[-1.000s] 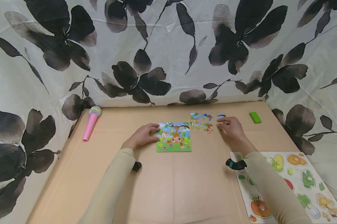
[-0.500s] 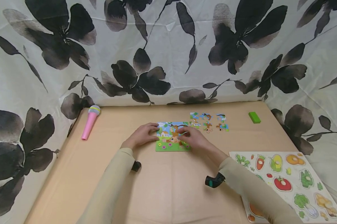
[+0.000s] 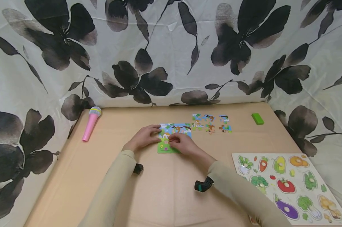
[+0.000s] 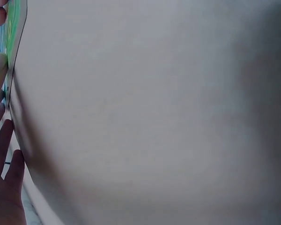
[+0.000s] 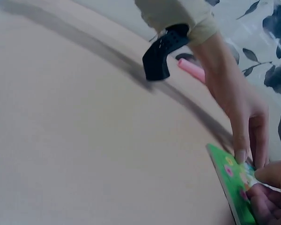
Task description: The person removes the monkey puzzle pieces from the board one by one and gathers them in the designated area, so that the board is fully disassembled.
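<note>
A small jigsaw board (image 3: 168, 148) with a monkey picture lies on the table. My left hand (image 3: 141, 137) rests at its left edge, fingertips at the upper corner and thumb lower down; in the right wrist view this left hand (image 5: 236, 105) reaches down to the board (image 5: 232, 180). My right hand (image 3: 183, 144) is over the board's middle, covering part of the picture. Its thumb and forefinger come together at the surface; whether a piece is between them is hidden. Several loose jigsaw pieces (image 3: 210, 128) lie in two rows to the upper right.
A pink toy microphone (image 3: 91, 125) lies at the table's back left. Back right is a green block (image 3: 257, 119). A white vegetable picture board (image 3: 297, 167) lies at front right, partly under the right sleeve. A floral cloth (image 3: 171, 47) hangs behind the table.
My right hand has moved left from the loose pieces onto the jigsaw board, leaving the piece at the row's right end uncovered. My left hand has stayed at the board's edge.
</note>
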The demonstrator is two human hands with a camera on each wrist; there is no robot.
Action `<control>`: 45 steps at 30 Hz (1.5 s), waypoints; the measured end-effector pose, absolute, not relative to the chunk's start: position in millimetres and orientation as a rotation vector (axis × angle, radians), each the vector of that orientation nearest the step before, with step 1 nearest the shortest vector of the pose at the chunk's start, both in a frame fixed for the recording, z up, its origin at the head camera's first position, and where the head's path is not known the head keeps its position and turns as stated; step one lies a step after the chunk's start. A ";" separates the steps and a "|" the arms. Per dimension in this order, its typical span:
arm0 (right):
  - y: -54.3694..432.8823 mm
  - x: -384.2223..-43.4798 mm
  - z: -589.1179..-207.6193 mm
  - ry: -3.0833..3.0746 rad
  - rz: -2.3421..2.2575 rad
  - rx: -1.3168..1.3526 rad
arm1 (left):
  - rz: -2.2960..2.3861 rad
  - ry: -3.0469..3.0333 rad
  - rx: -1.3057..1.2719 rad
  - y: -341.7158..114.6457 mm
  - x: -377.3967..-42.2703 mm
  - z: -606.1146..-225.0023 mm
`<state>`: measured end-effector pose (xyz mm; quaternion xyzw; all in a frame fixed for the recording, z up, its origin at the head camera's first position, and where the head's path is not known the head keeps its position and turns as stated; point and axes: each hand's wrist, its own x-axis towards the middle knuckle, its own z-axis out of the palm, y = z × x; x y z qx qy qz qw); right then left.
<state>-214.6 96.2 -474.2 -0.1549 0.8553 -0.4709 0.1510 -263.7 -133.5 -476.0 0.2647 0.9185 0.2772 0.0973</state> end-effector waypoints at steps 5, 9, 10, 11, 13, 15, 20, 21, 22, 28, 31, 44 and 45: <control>95.7 -217.8 -480.5 2.524 -1.265 -0.532 | 0.835 2.706 0.769 -135.7 -264.7 -477.0; 92.8 -220.0 -482.3 2.593 -1.171 -0.692 | 0.853 2.697 0.767 -136.9 -266.6 -478.8; 92.2 -220.2 -482.9 2.608 -1.147 -0.744 | 0.856 2.694 0.769 -136.9 -266.6 -478.9; 91.9 -219.9 -483.3 2.615 -1.123 -0.780 | 0.856 2.693 0.769 -137.0 -266.5 -478.6; 91.4 -218.5 -483.6 2.630 -1.076 -0.863 | 0.859 2.688 0.767 -137.0 -266.1 -478.0; 90.9 -216.2 -482.7 2.638 -1.028 -0.910 | 0.864 2.686 0.766 -137.0 -265.9 -476.8; 86.6 -213.0 -480.8 2.659 -0.937 -0.870 | 0.879 2.688 0.766 -137.2 -265.8 -476.0; 85.6 -212.9 -480.6 2.661 -0.925 -0.854 | 0.878 2.689 0.765 -137.3 -265.8 -476.3; 84.7 -212.9 -480.0 2.661 -0.918 -0.837 | 0.878 2.690 0.766 -137.4 -265.9 -476.7; 82.4 -213.2 -477.2 2.648 -0.894 -0.784 | 0.885 2.691 0.761 -137.6 -266.5 -479.0; 82.1 -212.8 -476.2 2.646 -0.905 -0.779 | 0.892 2.689 0.761 -137.4 -266.7 -479.4; 79.1 -210.3 -477.7 2.670 -0.946 -0.765 | 0.871 2.688 0.768 -137.4 -266.5 -477.1; 79.3 -210.1 -478.2 2.669 -0.950 -0.766 | 0.870 2.686 0.765 -137.5 -266.4 -477.2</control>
